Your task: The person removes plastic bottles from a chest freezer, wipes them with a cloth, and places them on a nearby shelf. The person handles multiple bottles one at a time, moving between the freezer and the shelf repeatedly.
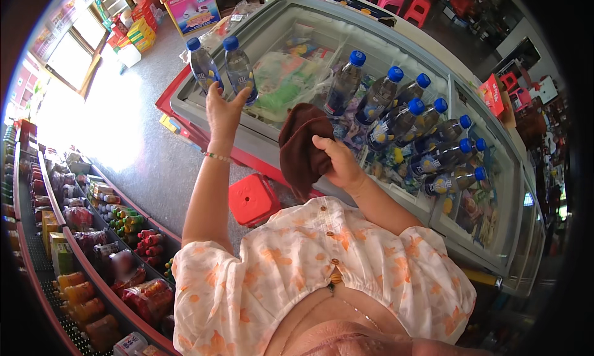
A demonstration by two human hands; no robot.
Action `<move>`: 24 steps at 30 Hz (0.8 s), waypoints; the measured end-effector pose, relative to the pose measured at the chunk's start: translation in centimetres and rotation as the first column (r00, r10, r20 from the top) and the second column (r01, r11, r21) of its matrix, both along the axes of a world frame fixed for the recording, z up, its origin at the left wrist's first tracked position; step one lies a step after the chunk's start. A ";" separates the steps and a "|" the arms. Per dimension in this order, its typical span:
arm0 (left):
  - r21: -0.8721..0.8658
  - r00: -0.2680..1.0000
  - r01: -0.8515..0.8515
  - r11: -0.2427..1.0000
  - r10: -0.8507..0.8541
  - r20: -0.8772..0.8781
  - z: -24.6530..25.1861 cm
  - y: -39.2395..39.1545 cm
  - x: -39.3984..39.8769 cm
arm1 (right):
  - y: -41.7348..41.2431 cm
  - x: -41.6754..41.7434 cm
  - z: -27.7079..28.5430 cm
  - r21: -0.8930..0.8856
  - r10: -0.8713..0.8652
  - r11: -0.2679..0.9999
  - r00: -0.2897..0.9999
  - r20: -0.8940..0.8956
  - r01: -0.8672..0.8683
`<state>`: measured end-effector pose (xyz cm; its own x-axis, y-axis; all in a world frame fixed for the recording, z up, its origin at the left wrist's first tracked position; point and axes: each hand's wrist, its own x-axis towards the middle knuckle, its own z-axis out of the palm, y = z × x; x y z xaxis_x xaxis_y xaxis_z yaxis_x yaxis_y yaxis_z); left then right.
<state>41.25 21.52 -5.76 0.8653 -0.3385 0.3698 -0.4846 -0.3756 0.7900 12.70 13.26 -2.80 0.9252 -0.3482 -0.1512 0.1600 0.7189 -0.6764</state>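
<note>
My left hand [224,110], with a beaded bracelet at its wrist, has its thumb and fingers spread at the lower parts of two blue-capped plastic drink bottles, the left bottle [203,67] and the right bottle [240,73]. Whether it touches them is hard to tell. Both stand at the left end of a chest freezer [185,94]. My right hand [341,163] grips a bunched dark brown cloth [304,145] over the freezer's near edge. To its right, several similar bottles [343,84] stand grouped on the glass top, above packaged goods inside.
A red plastic stool [253,199] is on the floor close to the freezer. Shelves [88,258] with packaged goods and drinks run along the left. A picture-printed carton [192,10] stands beyond the freezer's left end. A red box [493,95] is at its far right side.
</note>
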 end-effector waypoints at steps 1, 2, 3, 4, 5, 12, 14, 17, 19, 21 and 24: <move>-0.023 1.000 0.000 1.000 0.001 0.025 -2.1 -1.1 0.5 | 0.1 -0.1 -0.1 0.016 -0.011 1.000 1.000 -0.023 0.012; -0.046 0.999 0.006 0.999 -0.004 0.049 -3.2 -2.1 0.7 | 0.0 -0.2 -0.4 0.031 -0.027 0.999 0.999 -0.046 0.029; -0.063 1.000 0.003 0.998 -0.002 0.011 -3.2 -3.2 0.5 | -0.1 -0.4 -0.6 0.045 -0.048 0.998 0.997 -0.067 0.051; -0.079 1.000 -0.002 0.997 -0.001 -0.027 -3.2 -4.2 0.2 | -0.2 -0.5 -1.1 0.055 -0.064 0.996 0.993 -0.097 0.069; -0.094 0.998 -0.007 0.996 0.001 -0.066 -3.2 -5.1 0.0 | -0.2 -0.7 -1.7 0.065 -0.078 0.994 0.989 -0.126 0.087; -0.252 0.992 -0.052 0.966 0.022 -0.123 -3.5 -6.9 1.5 | -0.7 -1.6 -2.8 -0.050 -0.173 0.985 0.951 -0.255 0.166; -0.197 0.986 -0.010 0.980 -0.023 -0.166 -1.4 -6.2 -1.0 | -2.2 -1.6 -2.3 -0.118 -0.242 0.968 0.944 -0.225 0.220; -0.282 0.929 0.275 0.919 -0.329 -0.168 -0.4 -2.5 -5.7 | -3.7 -1.1 3.0 -0.216 -0.331 0.928 0.937 -0.112 0.303; -0.175 0.888 0.392 0.903 -0.421 -0.185 0.4 0.2 -8.9 | -4.0 -0.4 7.4 -0.257 -0.384 0.894 0.923 -0.022 0.366; -0.121 0.854 0.466 0.877 -0.481 -0.200 1.1 1.7 -11.1 | -5.2 0.1 9.0 -0.292 -0.330 0.880 0.925 0.188 0.374; -0.102 0.825 0.514 0.851 -0.524 -0.212 2.4 2.6 -13.7 | -4.6 2.4 10.9 -0.899 -0.189 0.374 0.968 0.167 0.228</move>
